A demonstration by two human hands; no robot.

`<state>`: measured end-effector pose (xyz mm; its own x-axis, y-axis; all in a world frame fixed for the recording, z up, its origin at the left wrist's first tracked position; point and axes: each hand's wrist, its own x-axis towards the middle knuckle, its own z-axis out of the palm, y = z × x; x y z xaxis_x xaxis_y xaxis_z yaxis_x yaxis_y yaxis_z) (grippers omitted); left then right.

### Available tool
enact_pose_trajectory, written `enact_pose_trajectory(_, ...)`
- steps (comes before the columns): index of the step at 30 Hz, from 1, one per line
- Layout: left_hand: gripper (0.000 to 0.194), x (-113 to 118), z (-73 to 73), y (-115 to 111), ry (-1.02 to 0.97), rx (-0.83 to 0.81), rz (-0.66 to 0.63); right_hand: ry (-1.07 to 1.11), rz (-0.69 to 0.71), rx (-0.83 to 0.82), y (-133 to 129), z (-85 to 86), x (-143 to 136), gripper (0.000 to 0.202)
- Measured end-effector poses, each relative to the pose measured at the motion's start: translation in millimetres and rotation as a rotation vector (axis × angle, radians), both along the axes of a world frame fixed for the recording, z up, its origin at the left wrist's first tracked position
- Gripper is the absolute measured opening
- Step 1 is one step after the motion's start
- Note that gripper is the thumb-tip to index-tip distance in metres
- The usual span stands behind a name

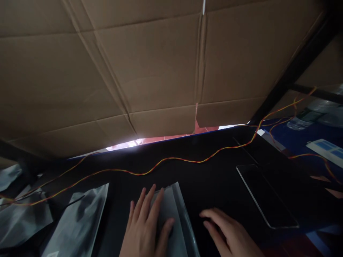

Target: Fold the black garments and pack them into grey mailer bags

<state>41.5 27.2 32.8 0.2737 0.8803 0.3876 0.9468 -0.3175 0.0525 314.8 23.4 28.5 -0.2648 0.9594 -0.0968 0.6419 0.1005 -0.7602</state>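
My left hand [146,225] lies with its fingers stretched out over a flat, pale plastic bag [175,217] on the black tabletop. Its thumb rests on the bag's surface, and the palm hides much of the bag's left side. To the right of the bag, my right hand [226,230] is held with thumb and index finger slightly apart and nothing between them. It does not touch the bag; its other fingers are mostly hidden. Another translucent plastic bag [77,217] lies left of my left hand.
Brown cardboard [160,64] stands behind the black tabletop [209,178]. A twisted red and yellow wire [171,159] crosses it. A phone-like dark slab [268,196] lies at right, near a plastic bottle [302,117] and a white-and-blue card [325,148]. More bags [24,217] lie far left.
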Motion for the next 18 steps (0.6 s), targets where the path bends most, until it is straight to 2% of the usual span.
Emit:
enact_pose_trajectory(2, 0.069, -6.1, -12.3, -11.6, 0.058, 0.003, -0.004, -0.086, 0.053, 0.019, 11.8, 9.1, -11.1, 0.035)
enact_pose_trajectory(6, 0.072, -6.4, -28.4, -19.1, 0.079, 0.015, -0.007, -0.186, 0.142, -0.128, 21.1, 16.6, -40.2, 0.040)
enact_pose_trajectory(11, 0.070, 2.0, -20.5, -17.0, 0.016, 0.036, -0.010, -0.091, 0.059, -0.153, 22.0, 24.8, -59.6, 0.042)
enact_pose_trajectory(15, 0.071, 2.2, -16.7, -16.9, 0.018, 0.037, -0.030, -0.114, 0.056, -0.175, 29.9, 37.0, -68.6, 0.024)
enact_pose_trajectory(18, 0.071, -6.0, -20.9, -17.2, 0.036, 0.000, 0.001, 0.050, 0.029, -0.131, 32.3, 42.3, -65.0, 0.021)
